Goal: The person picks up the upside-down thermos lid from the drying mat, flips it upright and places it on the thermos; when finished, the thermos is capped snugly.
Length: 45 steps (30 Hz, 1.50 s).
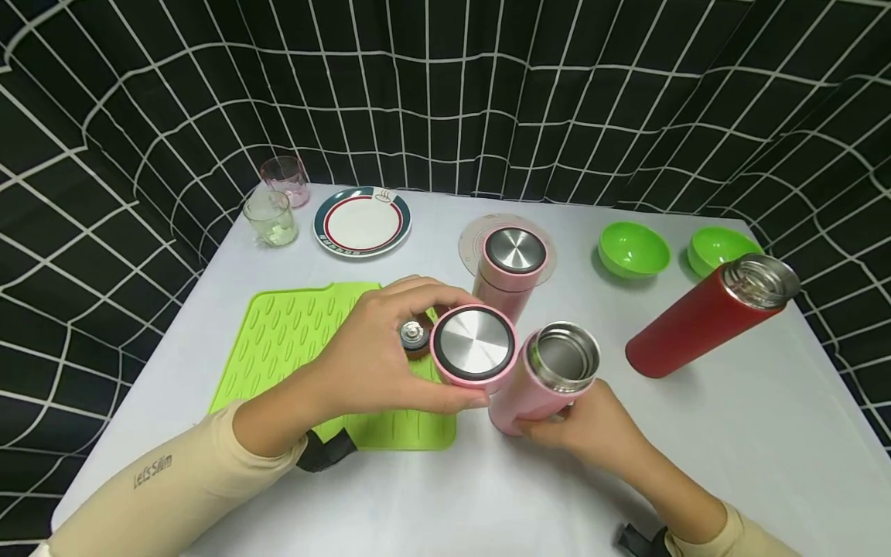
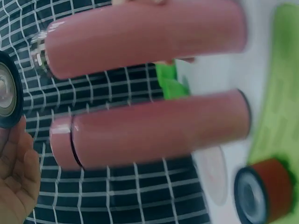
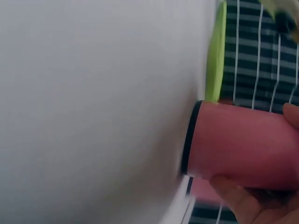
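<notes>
My left hand (image 1: 379,352) holds a pink lid (image 1: 476,344) by its sides, its brushed-metal top facing up; the left wrist view shows the lid's underside (image 2: 6,91). Just right of it, my right hand (image 1: 592,429) grips a pink thermos bottle (image 1: 515,398) without a lid, its steel mouth (image 1: 565,356) bare. In the right wrist view, fingers wrap the pink bottle (image 3: 243,144) with its dark base close to the table. Behind the lid stands a second pink thermos bottle (image 1: 503,290), capped. A red lid (image 1: 415,337) sits on the green mat, partly hidden by my left hand.
An uncapped red thermos bottle (image 1: 696,325) stands at right, before two green bowls (image 1: 633,249). A rimmed plate (image 1: 362,222) and two glasses (image 1: 271,219) are at back left. The green mat (image 1: 278,333) lies under my left arm. A round coaster (image 1: 472,240) lies behind the capped bottle.
</notes>
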### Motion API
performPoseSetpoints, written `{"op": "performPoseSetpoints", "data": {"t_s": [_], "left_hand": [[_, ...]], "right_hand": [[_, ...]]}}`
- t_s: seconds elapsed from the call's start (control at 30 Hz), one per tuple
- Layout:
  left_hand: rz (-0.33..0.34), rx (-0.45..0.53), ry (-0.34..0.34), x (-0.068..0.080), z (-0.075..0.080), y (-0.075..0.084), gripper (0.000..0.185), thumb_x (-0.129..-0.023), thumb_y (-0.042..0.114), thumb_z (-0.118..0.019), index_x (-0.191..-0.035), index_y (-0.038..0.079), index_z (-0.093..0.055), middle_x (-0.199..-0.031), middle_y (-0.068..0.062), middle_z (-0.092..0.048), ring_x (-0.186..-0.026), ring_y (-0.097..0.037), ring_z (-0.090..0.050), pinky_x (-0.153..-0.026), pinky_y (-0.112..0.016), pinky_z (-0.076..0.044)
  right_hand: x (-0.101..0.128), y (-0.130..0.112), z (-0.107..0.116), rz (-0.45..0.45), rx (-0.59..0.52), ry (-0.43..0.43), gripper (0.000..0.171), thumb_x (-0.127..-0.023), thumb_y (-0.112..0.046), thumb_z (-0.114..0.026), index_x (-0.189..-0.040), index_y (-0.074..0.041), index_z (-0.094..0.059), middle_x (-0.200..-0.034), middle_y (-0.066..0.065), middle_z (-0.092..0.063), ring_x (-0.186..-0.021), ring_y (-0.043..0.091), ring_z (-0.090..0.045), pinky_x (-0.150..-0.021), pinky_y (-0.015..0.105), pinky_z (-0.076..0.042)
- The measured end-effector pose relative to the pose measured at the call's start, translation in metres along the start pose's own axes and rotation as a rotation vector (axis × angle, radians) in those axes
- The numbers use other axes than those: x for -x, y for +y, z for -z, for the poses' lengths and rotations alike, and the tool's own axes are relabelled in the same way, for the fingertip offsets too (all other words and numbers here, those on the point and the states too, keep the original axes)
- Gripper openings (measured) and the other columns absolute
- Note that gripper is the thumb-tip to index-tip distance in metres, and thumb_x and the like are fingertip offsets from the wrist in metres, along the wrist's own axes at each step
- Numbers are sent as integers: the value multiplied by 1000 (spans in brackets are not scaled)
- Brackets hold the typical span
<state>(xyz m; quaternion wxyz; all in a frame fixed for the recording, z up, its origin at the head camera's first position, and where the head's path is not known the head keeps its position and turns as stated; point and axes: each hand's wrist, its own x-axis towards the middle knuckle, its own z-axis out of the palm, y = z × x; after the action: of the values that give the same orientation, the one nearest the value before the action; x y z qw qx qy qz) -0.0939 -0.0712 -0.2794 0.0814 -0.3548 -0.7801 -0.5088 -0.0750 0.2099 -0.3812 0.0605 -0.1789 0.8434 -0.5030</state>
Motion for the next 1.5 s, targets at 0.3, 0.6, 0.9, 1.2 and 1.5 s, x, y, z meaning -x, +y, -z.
{"op": "performPoseSetpoints", "data": {"t_s": [0.3,0.6,0.9,1.2,1.5], "left_hand": [[-30,-34,-6,-19,-28,9,68,-58,39,-94,-116,15,-68,-104,15,-63,-93,-2,-55,-79,-24,-49],[-29,-30,-77,-21,-38,10,67,-60,43,-92,-118,18,-67,-107,18,-63,-105,1,-53,-88,-25,-48],[-47,-102,-99,-17,-42,6,67,-62,47,-89,-118,19,-67,-108,21,-63,-106,2,-51,-89,-20,-44],[-38,82,-145,-11,-46,-1,69,-70,27,-85,-131,13,-58,-124,9,-58,-117,-4,-49,-93,-24,-46],[-17,139,-115,-14,-51,-4,69,-65,29,-91,-124,13,-59,-117,9,-56,-105,-6,-53,-85,-24,-50]], "right_hand": [[3,-11,-22,45,-54,-98,53,-68,-18,-91,-111,-27,-62,-101,-9,-67,-85,13,-62,-73,28,-52],[0,-9,-26,124,-144,-97,54,-67,-8,-90,-110,-23,-60,-102,-2,-64,-87,17,-60,-75,31,-51],[-1,-20,-25,119,-158,-101,52,-66,-4,-89,-105,-22,-61,-100,-2,-64,-88,18,-61,-75,32,-52],[-4,-38,-23,173,-191,-144,43,-68,5,-83,-97,-19,-62,-89,-2,-65,-76,17,-61,-66,32,-54],[-4,-11,-27,164,-163,-107,53,-67,-7,-90,-108,-22,-60,-100,-2,-64,-89,18,-61,-75,32,-52]]}}
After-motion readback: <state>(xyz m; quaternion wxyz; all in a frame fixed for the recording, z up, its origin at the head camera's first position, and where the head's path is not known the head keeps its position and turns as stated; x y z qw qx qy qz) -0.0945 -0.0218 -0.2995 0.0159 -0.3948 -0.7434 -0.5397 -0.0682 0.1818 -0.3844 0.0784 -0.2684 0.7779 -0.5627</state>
